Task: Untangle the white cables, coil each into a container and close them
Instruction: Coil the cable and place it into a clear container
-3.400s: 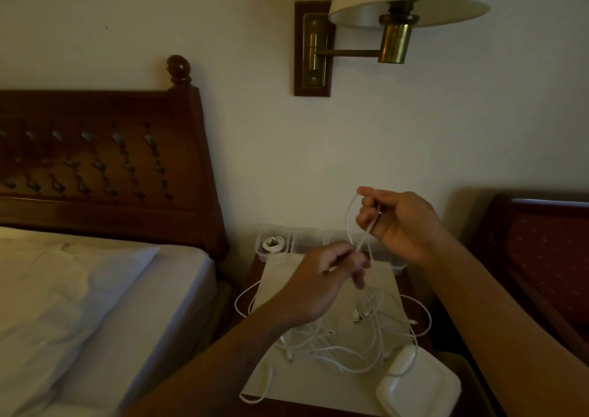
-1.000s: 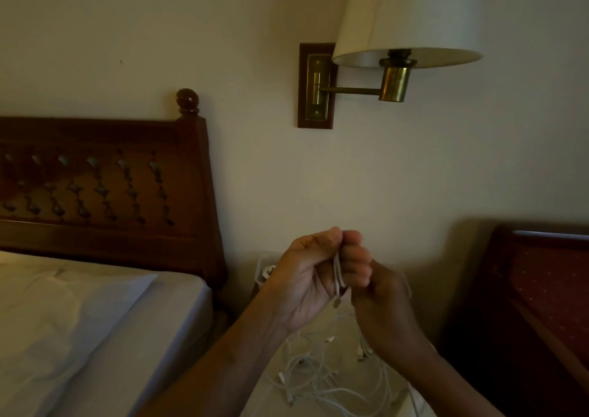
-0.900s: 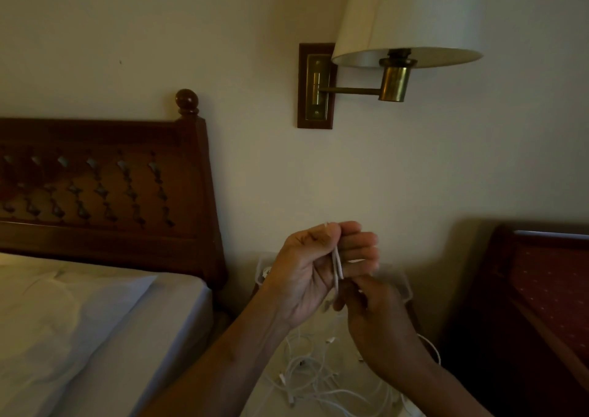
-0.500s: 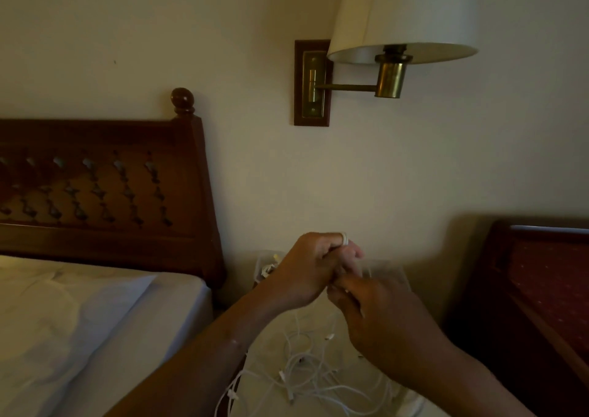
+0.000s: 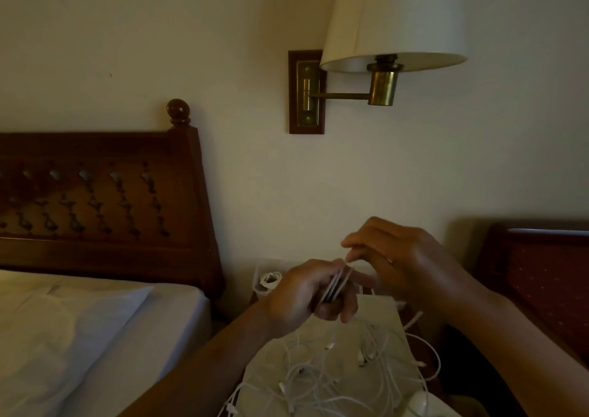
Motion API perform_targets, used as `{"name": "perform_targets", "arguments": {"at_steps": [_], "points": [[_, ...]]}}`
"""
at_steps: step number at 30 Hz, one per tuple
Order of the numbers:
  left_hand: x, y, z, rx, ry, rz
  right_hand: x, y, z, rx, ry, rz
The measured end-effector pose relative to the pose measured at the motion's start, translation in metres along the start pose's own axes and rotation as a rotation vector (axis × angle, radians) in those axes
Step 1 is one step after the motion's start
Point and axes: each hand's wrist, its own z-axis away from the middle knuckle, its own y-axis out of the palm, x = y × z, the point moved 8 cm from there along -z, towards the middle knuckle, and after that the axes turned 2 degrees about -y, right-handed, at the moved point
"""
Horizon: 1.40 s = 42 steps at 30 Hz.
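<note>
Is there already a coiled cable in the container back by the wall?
Yes, a small coiled white cable sits inside the clear container at the back of the nightstand, behind the left hand.

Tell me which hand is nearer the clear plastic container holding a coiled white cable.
Left. The left hand sits just right of the clear plastic container; the right hand is farther right and higher.

cables (image 5: pixel 334 375) on nightstand mat (image 5: pixel 379 314), bed (image 5: pixel 95 337) left, container (image 5: pixel 264 284) behind
</note>
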Motion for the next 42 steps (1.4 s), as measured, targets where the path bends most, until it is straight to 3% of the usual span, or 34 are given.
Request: {"name": "perform_targets", "arguments": {"at_steps": [5,9,16,20,25,31,35,38,42], "points": [[-0.005,0.005,0.002,-0.018,0.074,0.096,-0.039,0.002,0.012,-0.274,0.23,-0.225],[-0.003,0.004,0.005,-0.045,0.092,0.21,-0.039,0.014,0.022,-0.295,0.343,-0.311],[-0.004,0.006,0.006,-0.061,0.059,0.299,-0.03,0.006,0.022,-0.369,0.306,-0.217],[-0.01,0.012,0.008,-0.021,0.063,0.272,-0.035,0.007,0.021,-0.364,0.351,-0.309],[-0.029,0.013,0.006,-0.022,0.168,0.305,-0.044,0.047,0.036,-0.22,0.693,-0.627],[-0.042,-0.007,0.003,-0.155,0.276,0.148,0.001,0.082,0.051,-0.063,0.684,-0.653],[-0.033,-0.017,0.002,-0.259,0.234,-0.154,0.006,0.085,0.055,0.128,0.694,-0.444],[-0.03,-0.016,0.0,-0.329,0.193,-0.411,0.013,0.08,0.05,0.319,0.592,-0.167],[-0.029,-0.005,-0.004,-0.326,0.162,-0.423,0.016,0.073,0.041,0.422,0.425,0.013]]}}
